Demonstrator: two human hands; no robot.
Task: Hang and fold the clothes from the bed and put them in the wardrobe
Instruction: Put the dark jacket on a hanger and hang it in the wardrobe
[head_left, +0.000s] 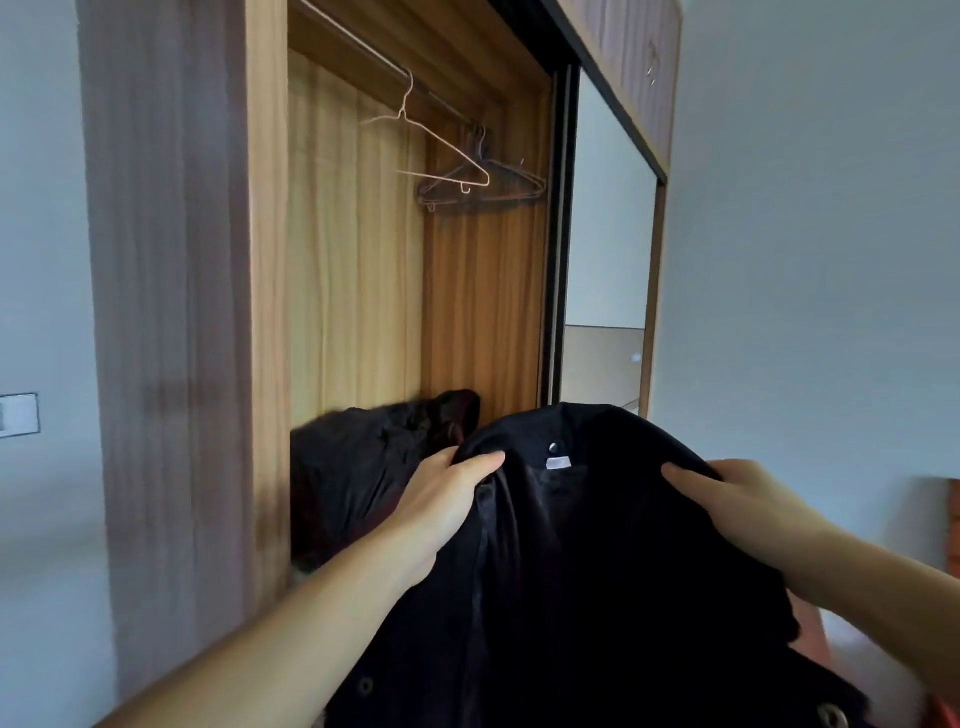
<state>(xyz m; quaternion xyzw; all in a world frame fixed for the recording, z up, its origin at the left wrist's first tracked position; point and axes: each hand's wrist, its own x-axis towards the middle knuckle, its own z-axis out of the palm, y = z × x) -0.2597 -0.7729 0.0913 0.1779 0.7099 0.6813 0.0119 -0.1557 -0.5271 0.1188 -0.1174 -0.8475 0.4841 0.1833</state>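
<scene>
- The left hand, at lower centre of the frame, grips the black jacket at its left shoulder: the thumb lies flat along the top of the fabric, pointing right, and the other fingers are tucked under the cloth and hidden.
- The right hand, at lower right, grips the opposite shoulder of the same garment; its thumb presses on the near side of the fabric, pointing left, and the curled fingers wrap over the edge behind it.
- Between the two hands the jacket is held up with its inner side facing the camera: a shiny dark lining, a small pale label just below the collar, and a round stud just above that label.
- The rest of the jacket hangs down to the lower edge of the frame, where metal eyelets show at lower centre and lower right.
- Both bare forearms run in from the lower corners.
- Behind the left hand, inside the open wardrobe, a dark bundle of clothing lies on a shelf in the centre left.
- In the upper centre, a rail carries a pale wire hanger, with several dark hangers bunched to its right.
- A mirrored sliding door stands right of the opening.
- A wall switch plate sits at the left edge.
</scene>
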